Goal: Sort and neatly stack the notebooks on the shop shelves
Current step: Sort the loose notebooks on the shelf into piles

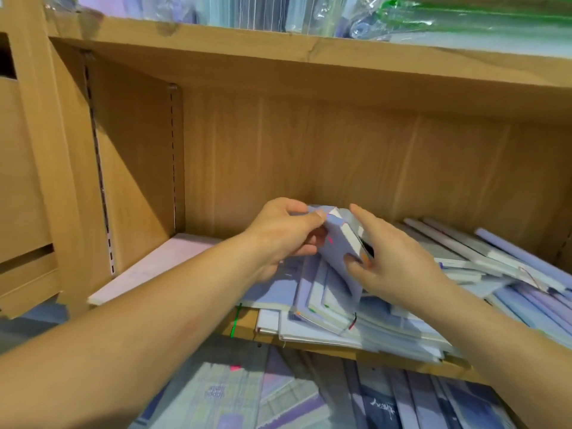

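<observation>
A small bundle of pale lilac notebooks is tilted up on edge in the middle of the wooden shelf. My left hand grips its upper left corner, thumb on the top edge. My right hand holds its right side, index finger stretched along the top and the other fingers curled under the lower edge. Below them lies an untidy pile of lilac and blue notebooks, some hanging over the shelf's front edge. A slanted row of more notebooks leans at the right.
A pale pink notebook lies flat at the shelf's left end beside the side panel. The shelf above holds plastic-wrapped stationery. The shelf below carries more blue and purple notebooks.
</observation>
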Demonstrator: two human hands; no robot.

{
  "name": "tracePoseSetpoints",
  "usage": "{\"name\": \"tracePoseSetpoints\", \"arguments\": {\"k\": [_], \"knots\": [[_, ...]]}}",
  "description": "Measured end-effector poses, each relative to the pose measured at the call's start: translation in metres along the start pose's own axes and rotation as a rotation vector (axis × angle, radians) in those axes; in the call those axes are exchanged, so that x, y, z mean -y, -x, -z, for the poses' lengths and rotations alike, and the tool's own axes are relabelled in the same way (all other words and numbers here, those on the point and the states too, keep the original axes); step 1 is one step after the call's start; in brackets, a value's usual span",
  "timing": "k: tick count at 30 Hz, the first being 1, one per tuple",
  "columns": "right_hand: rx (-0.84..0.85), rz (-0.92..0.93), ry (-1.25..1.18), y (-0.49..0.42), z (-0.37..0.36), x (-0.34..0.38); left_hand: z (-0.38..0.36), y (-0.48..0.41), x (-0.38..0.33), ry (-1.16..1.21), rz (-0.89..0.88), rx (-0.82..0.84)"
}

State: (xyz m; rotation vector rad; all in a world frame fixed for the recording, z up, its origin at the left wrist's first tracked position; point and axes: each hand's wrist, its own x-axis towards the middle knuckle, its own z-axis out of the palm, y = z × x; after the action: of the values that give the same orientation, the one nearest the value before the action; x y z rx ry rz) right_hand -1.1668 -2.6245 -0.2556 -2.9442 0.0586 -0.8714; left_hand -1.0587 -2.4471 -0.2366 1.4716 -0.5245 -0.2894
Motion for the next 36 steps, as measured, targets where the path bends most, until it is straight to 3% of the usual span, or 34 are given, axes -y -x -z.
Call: {"name": "tracePoseSetpoints", "arguments": {"k": [7,14,19,23,27,31,34,36], "knots": [[0.017,0.210,0.396,-0.002,-0.001,0.000,0.004,0.039,0.053,-0.531,0.161,0.048],[0.245,0.339,0.447,-0.003,-0.002,-0.006,-0.036,0.038,0.073,-0.170,0.099,-0.072],[0.201,0.319,0.423,-0.020,-0.002,0.006,-0.054,0.037,0.066,-0.080,0.138,-0.161],[0.138,0.259,0.446,-0.022,0.002,0.003,-0.054,0.037,0.051,0.143,0.110,-0.165],[0.035,0.175,0.505,-0.020,0.017,-0.014,-0.018,0.045,0.033,0.099,0.018,-0.328],[0.191,0.140,0.485,-0.011,0.012,0.001,0.048,0.062,0.034,0.053,0.039,-0.449],[0.374,0.068,0.290,-0.002,0.010,0.028,0.071,0.079,0.052,-0.041,0.135,-0.347],[0.320,0.036,0.181,0.009,0.014,0.040,0.079,0.085,0.060,-0.122,0.192,-0.191]]}}
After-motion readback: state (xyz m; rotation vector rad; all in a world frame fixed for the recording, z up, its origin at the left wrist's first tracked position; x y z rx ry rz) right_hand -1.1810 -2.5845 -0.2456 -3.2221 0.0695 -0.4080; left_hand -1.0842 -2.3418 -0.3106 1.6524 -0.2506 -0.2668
